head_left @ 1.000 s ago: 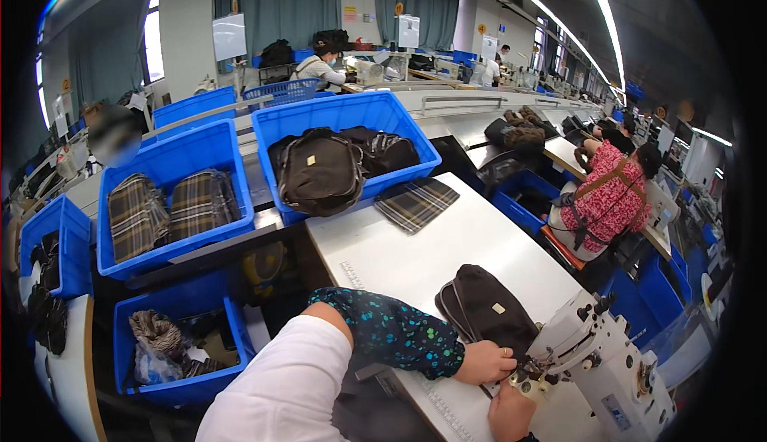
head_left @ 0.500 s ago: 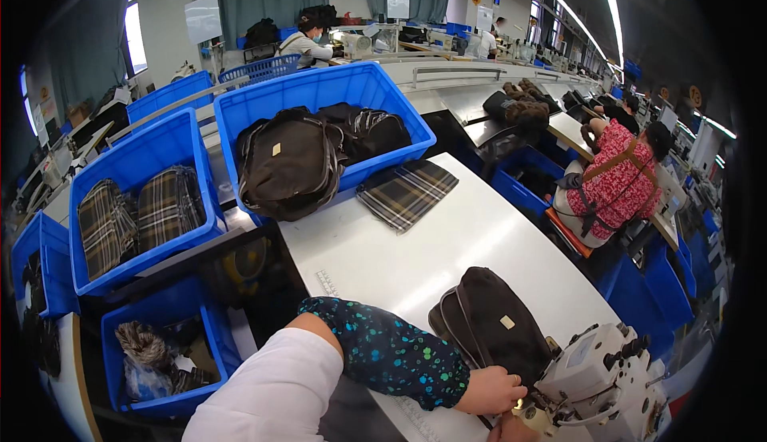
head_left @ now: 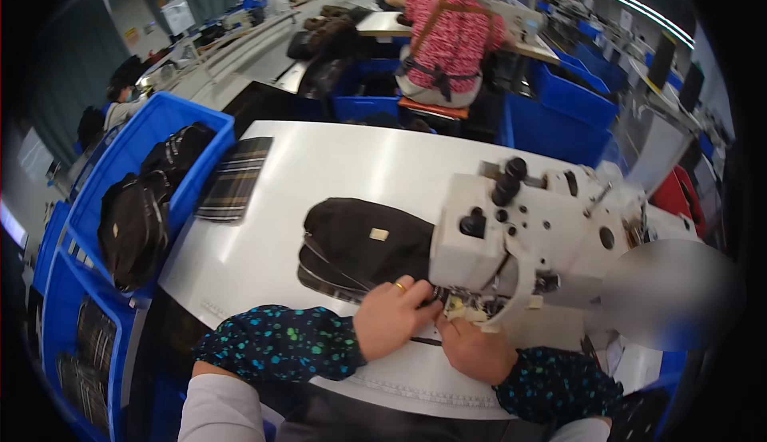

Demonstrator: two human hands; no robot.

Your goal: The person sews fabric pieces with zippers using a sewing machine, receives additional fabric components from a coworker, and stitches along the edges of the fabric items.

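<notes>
A dark brown fabric bag [head_left: 359,238] with a small tan label, a zip and a plaid edge lies on the white sewing table, its right end at the sewing machine [head_left: 527,242]. My left hand [head_left: 397,314], with a ring on one finger, is closed on the bag's near right edge. Close by, my right hand [head_left: 477,352] pinches at that edge, just in front of the presser foot; its fingertips are partly hidden. The needle point itself is hard to make out. Dark patterned sleeve covers are on both forearms.
The white table [head_left: 276,258] has a ruler scale along its near edge. Folded plaid cloth [head_left: 237,178] lies at its far left, beside a blue bin [head_left: 214,116] of brown bags. A lower blue bin [head_left: 117,362] holds plaid pieces. A co-worker [head_left: 455,35] in a red patterned top sits beyond.
My view has turned right, so the machine and my right hand now show fully. My hands stay together at the bag's edge by the presser foot.
</notes>
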